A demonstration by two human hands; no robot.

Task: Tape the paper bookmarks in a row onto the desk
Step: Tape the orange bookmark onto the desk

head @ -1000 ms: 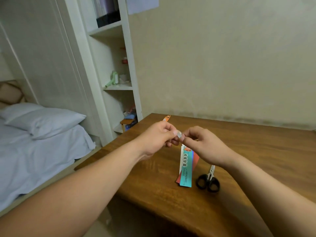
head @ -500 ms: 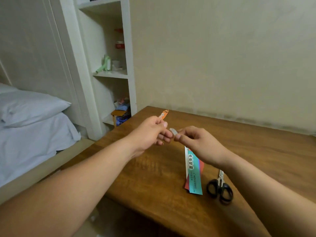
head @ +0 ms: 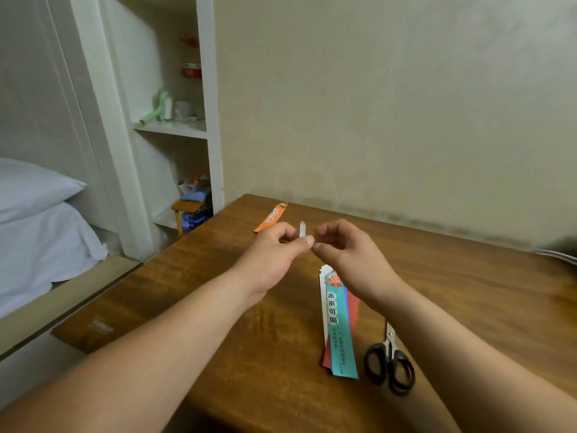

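1. Tape is the thing in hand now: a small pale tape piece (head: 302, 229) stands upright between your two hands, above the desk (head: 218, 323) and not touching it.
2. Your left hand (head: 274, 257) has its fingers curled, with thumb and forefinger clamped on the lower end of the tape piece. Your right hand (head: 349, 257) is curled too and pinches the same end from the other side. I cannot tell which hand really carries it.
3. Half a second ago your hands were a little apart and the piece was at the right fingertips only. Now they have come together again. I judge that you are passing or straightening the piece so that it does not fold on itself.
4. One orange bookmark (head: 271, 217) lies flat at the far left of the desk, beyond your left hand. Whether it is already taped is too small to see. The bookmark stack (head: 338, 323), teal one on top, lies near your right wrist, with the scissors (head: 390, 360) just beside it on the right.
5. For the task this means the row has at most one member and the stack is waiting. The next move probably calls for bringing the piece down on a bookmark's end.
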